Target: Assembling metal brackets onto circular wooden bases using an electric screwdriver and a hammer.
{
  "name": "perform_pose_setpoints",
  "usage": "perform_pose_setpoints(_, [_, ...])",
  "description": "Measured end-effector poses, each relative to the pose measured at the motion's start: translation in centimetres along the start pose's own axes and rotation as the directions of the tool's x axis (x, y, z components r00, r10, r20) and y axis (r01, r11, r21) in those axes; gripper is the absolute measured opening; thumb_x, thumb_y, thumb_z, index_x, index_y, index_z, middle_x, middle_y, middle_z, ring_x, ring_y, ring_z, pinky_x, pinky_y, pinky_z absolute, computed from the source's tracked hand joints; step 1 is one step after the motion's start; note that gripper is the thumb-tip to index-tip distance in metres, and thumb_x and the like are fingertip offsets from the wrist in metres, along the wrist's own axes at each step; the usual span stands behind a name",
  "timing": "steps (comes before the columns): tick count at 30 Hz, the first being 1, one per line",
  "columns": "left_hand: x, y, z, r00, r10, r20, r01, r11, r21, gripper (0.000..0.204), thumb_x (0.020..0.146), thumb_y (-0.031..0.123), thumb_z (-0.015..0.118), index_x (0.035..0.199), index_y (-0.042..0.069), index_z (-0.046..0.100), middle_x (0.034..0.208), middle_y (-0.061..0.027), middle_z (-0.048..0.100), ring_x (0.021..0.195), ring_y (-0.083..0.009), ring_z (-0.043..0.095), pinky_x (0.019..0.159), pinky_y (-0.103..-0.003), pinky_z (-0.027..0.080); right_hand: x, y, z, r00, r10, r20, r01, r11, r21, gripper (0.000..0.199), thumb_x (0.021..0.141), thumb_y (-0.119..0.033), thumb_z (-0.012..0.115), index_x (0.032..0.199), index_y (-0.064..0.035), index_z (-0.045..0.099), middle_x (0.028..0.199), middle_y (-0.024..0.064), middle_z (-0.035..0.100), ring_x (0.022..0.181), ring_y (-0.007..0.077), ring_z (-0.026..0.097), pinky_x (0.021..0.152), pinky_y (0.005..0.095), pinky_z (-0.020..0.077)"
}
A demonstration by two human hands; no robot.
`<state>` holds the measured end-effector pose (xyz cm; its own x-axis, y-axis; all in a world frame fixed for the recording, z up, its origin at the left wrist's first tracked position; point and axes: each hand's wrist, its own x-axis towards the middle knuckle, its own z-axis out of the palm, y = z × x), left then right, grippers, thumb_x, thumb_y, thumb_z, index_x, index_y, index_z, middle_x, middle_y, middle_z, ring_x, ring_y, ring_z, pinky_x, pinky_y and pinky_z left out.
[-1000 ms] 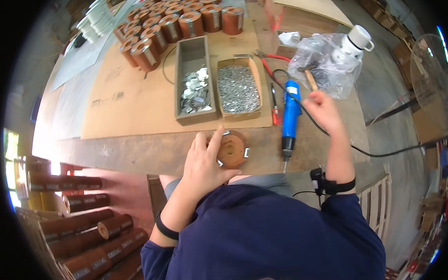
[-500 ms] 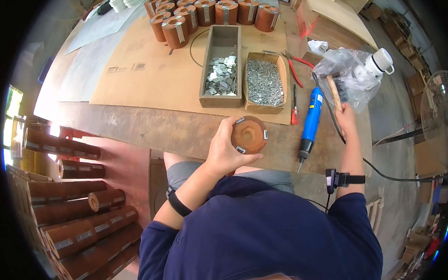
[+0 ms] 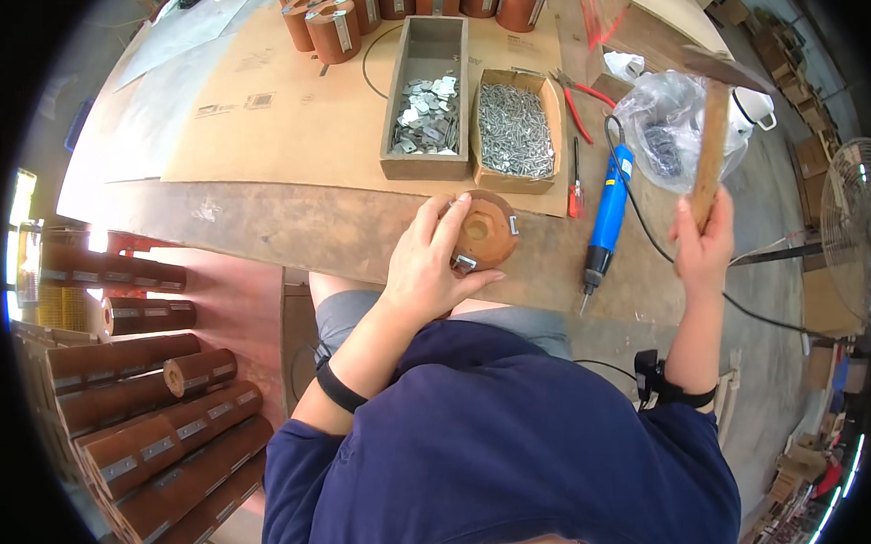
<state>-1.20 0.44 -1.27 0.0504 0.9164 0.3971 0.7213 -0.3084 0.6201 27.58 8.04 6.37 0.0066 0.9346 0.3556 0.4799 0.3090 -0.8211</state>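
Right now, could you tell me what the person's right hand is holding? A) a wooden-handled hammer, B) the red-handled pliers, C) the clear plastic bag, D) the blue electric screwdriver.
A: the right hand grips the wooden-handled hammer, raised with its metal head up, while the blue electric screwdriver lies on the wooden workbench and the left hand holds the round brown wooden cylinder.

Bright even daylight, sharp centre, fisheye-bent dark rim.
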Motion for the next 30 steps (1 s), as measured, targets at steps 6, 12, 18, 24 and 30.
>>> perform_pose_setpoints(6, [-0.4, -1.2, 1.1, 0.991, -0.085, -0.099, 0.05, 0.95, -0.309, 0.094, 0.047, 0.025, 0.082, 0.123, 0.001, 0.034, 0.117, -0.0187, 0.043, 0.106, -0.0337, 0.047, 0.087, -0.037, 0.04, -5.4, -4.1, 3.0, 0.879, 0.051, 0.475, 0.014, 0.991, -0.132, 0.043, 0.083, -0.011, 0.054, 0.123, -0.0026, 0.04, 0.083, 0.0086, 0.057, 0.066, 0.0159, 0.054, 0.063, 0.0272, 0.0446])
perform_pose_setpoints(12, [-0.7, -0.8, 1.2, 0.977, -0.212, 0.001, 0.195, 0.897, -0.397, 0.094, 0.046, 0.023, 0.085, 0.121, -0.002, 0.034, 0.115, -0.0156, 0.047, 0.107, -0.0254, 0.048, 0.089, -0.034, 0.039, -6.5, -6.2, 4.4, 0.758, -0.207, 0.619, 0.336, 0.937, -0.098, 0.045, 0.082, -0.007, 0.051, 0.126, -0.0063, 0.04, 0.078, 0.0131, 0.057, 0.066, 0.0265, 0.055, 0.061, 0.033, 0.0449])
perform_pose_setpoints(18, [-0.9, -0.4, 1.7, 0.974, -0.201, -0.109, 0.142, 0.906, -0.399, 0.091, 0.045, 0.022, 0.085, 0.118, -0.002, 0.036, 0.111, -0.0148, 0.048, 0.103, -0.0258, 0.05, 0.088, -0.034, 0.04, -7.1, -5.8, 5.0, 0.74, -0.147, 0.657, 0.377, 0.899, -0.223, 0.047, 0.081, -0.005, 0.052, 0.127, -0.0085, 0.04, 0.068, 0.0113, 0.051, 0.057, 0.024, 0.05, 0.054, 0.0333, 0.043])
perform_pose_setpoints(24, [-1.0, -0.7, 1.8, 0.977, -0.189, -0.097, 0.139, 0.914, -0.38, 0.09, 0.046, 0.021, 0.085, 0.118, -0.002, 0.036, 0.112, -0.0147, 0.047, 0.104, -0.0253, 0.049, 0.088, -0.033, 0.04, -7.2, -6.7, 4.8, 0.794, -0.277, 0.541, 0.379, 0.922, -0.084, 0.049, 0.082, -0.005, 0.051, 0.128, -0.0093, 0.038, 0.069, 0.013, 0.052, 0.058, 0.0274, 0.052, 0.055, 0.0341, 0.0429])
perform_pose_setpoints(30, [-0.8, -0.5, 2.0, 0.976, -0.187, -0.113, 0.123, 0.899, -0.42, 0.087, 0.046, 0.017, 0.082, 0.118, 0.003, 0.037, 0.109, -0.0128, 0.047, 0.101, -0.0288, 0.049, 0.084, -0.035, 0.042, -7.6, -5.7, 5.1, 0.757, -0.186, 0.626, 0.319, 0.942, -0.106, 0.048, 0.082, -0.005, 0.05, 0.128, -0.0084, 0.038, 0.073, 0.0145, 0.054, 0.062, 0.0293, 0.054, 0.057, 0.0356, 0.0438])
